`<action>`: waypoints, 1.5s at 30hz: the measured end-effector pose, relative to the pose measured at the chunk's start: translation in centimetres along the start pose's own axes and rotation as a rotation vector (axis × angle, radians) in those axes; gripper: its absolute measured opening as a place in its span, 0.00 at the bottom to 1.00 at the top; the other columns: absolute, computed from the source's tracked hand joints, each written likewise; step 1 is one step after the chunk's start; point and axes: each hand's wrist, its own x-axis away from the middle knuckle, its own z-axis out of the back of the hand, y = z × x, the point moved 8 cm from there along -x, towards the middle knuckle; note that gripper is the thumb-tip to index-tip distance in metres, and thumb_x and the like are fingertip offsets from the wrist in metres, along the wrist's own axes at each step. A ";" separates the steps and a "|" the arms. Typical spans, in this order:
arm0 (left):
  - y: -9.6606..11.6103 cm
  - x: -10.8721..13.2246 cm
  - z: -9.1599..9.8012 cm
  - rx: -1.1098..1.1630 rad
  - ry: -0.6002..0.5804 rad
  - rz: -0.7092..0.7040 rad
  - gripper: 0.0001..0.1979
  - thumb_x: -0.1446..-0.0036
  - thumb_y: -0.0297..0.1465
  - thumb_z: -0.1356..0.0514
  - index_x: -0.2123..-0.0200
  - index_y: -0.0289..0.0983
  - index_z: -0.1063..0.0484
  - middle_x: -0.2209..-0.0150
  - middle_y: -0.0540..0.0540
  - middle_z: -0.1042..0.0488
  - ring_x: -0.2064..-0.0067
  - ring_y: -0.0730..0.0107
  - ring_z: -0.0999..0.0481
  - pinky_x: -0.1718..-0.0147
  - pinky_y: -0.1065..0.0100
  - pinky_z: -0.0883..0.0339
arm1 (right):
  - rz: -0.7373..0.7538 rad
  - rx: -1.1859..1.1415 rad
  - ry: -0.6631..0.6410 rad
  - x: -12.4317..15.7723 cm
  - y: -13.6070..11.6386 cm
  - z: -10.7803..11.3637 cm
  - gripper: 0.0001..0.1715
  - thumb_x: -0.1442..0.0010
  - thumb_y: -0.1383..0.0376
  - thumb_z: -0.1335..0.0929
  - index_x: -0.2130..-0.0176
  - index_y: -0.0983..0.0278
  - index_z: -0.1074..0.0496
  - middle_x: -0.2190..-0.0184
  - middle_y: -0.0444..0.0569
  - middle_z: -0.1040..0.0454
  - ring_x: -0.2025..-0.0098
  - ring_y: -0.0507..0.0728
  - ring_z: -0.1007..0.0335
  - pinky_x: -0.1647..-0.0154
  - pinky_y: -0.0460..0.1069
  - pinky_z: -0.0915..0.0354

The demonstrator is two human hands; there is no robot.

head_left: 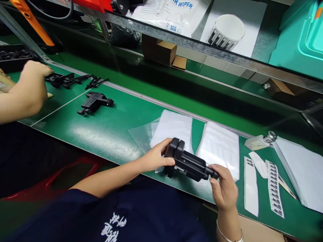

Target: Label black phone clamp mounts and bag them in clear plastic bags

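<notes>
Above the bench's front edge I hold a black plastic clamp-like device [193, 163] with two padded jaws at one end and a knob at the other. My left hand [160, 157] is wrapped round the jaw end, thumb across its near side. The fingers of my right hand [224, 186] pinch the knob on the right end. Behind the device lie two stacks of clear plastic bags, a left stack [174, 126] and a right stack [222, 141]. A similar black device [94, 102] rests farther left on the green bench.
At the far left is a co-worker's hand [32, 87], near several black parts [73, 80]. On the right lie label strips [275, 188], tweezers [287, 188], a small bottle [258, 143] and white sheets [300, 171]. Overhead, a metal shelf [186, 45] carries a label roll [228, 30] and a teal bin [297, 43].
</notes>
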 end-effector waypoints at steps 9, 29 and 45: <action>-0.6 0.5 0.3 0.137 0.007 0.101 0.39 0.55 0.52 0.32 0.45 0.37 0.35 0.53 0.41 0.28 0.52 0.54 0.28 0.57 0.64 0.34 | 0.188 0.143 -0.022 -0.9 -2.7 -0.2 0.18 0.31 0.61 0.41 0.44 0.63 0.36 0.67 0.52 0.25 0.69 0.56 0.29 0.72 0.50 0.32; 2.2 0.9 -0.7 -0.241 -0.083 0.064 0.32 0.54 0.45 0.32 0.48 0.39 0.36 0.50 0.42 0.30 0.51 0.55 0.29 0.49 0.57 0.36 | 0.119 0.060 0.020 1.9 0.1 -0.1 0.27 0.37 0.69 0.35 0.40 0.60 0.39 0.61 0.54 0.25 0.61 0.60 0.26 0.68 0.54 0.28; 0.7 1.6 0.7 -0.208 0.029 0.075 0.35 0.52 0.52 0.35 0.47 0.38 0.35 0.54 0.41 0.27 0.55 0.54 0.26 0.57 0.61 0.31 | -0.064 -0.032 -0.005 0.9 -1.0 -0.7 0.18 0.33 0.56 0.41 0.48 0.59 0.32 0.69 0.49 0.26 0.73 0.56 0.32 0.73 0.51 0.35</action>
